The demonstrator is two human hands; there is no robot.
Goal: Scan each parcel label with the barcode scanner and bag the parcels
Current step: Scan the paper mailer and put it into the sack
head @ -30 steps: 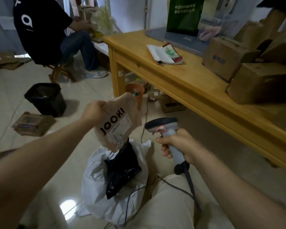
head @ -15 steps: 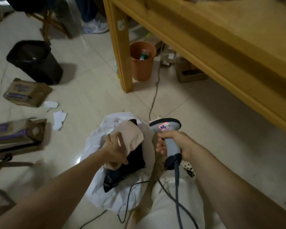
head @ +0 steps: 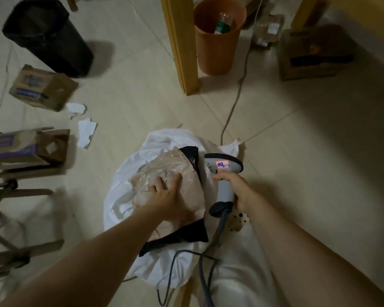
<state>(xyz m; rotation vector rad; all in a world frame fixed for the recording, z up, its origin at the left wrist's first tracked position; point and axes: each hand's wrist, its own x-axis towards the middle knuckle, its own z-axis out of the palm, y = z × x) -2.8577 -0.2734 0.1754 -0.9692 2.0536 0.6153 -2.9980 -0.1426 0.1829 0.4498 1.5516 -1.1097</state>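
pressing one parcel [head: 171, 165]: left hand [head: 167, 197] | gripping one scanner [head: 223, 166]: right hand [head: 238, 188]

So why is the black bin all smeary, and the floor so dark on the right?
In the head view, motion blur smears the black bin and the cardboard box beside it; also in the head view, a broad shadow covers the floor on the right.

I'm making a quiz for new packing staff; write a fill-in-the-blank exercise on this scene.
The left hand presses the beige parcel onto a parcel coloured ____.
Both lie in a bag coloured ____.
The right hand grips the barcode scanner; the bin holding a bottle is ____.
Missing words: black, white, orange.
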